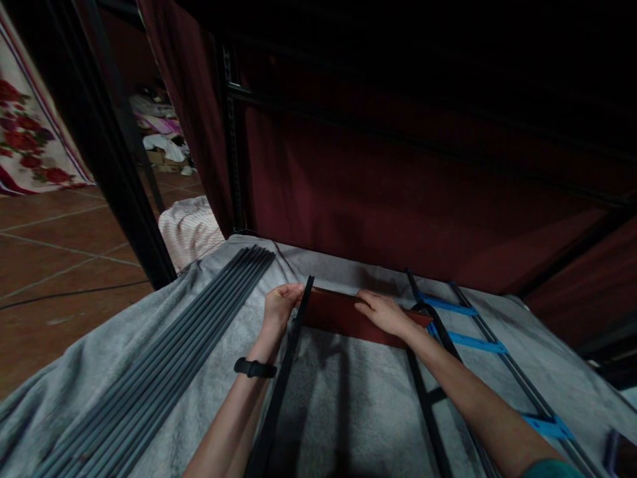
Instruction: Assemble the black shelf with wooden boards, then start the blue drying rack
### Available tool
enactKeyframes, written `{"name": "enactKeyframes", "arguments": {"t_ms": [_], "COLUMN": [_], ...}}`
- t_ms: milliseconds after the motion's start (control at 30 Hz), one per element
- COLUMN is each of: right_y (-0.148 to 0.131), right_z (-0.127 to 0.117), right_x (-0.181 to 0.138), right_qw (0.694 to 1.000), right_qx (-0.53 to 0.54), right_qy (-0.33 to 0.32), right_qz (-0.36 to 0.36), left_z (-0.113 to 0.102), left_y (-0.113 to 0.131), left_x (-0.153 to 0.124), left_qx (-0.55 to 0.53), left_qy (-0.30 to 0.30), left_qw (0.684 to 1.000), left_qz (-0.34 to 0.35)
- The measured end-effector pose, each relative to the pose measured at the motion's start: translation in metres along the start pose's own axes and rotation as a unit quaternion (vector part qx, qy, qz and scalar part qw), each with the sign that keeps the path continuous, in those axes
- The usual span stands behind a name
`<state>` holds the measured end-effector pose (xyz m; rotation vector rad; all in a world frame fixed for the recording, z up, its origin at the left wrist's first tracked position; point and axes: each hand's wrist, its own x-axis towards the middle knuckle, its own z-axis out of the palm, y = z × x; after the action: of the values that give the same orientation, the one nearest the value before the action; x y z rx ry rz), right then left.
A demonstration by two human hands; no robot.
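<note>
My left hand (281,303) is curled round the far end of a long black metal rail (283,378) that runs toward me across a grey blanket (348,392). A black band sits on that wrist. My right hand (385,312) rests with fingers together along the top edge of a dark red crosspiece (343,317), which spans from the left rail to a second black rail (425,405) on the right.
A bundle of several grey metal rods (169,358) lies on the blanket to my left. A black frame with blue cross brackets (472,342) lies to the right. Dark red curtains (398,192) hang on a black rack behind. Tiled floor (54,265) is at left.
</note>
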<state>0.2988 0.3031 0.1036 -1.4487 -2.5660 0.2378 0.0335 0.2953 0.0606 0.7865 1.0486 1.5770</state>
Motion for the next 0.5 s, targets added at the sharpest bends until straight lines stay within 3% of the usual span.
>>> {"name": "enactKeyframes", "arguments": {"t_ms": [167, 333, 500], "right_y": [-0.0002, 0.0001, -0.0006], "right_z": [-0.0009, -0.0004, -0.0011], "right_x": [0.0000, 0.0005, 0.0002], "right_qw": [1.000, 1.000, 1.000], "right_qx": [0.002, 0.001, -0.001], "right_qy": [-0.002, -0.005, -0.005], "right_qz": [-0.002, 0.004, 0.003], "left_z": [-0.0018, -0.0077, -0.0065], "left_y": [-0.0011, -0.0027, -0.0052], "left_x": [0.0029, 0.0073, 0.0060], "left_qx": [0.014, -0.028, 0.018], "left_qy": [-0.008, -0.005, -0.015], "left_qw": [1.000, 0.999, 0.999], "left_qz": [0.023, -0.016, -0.026]}}
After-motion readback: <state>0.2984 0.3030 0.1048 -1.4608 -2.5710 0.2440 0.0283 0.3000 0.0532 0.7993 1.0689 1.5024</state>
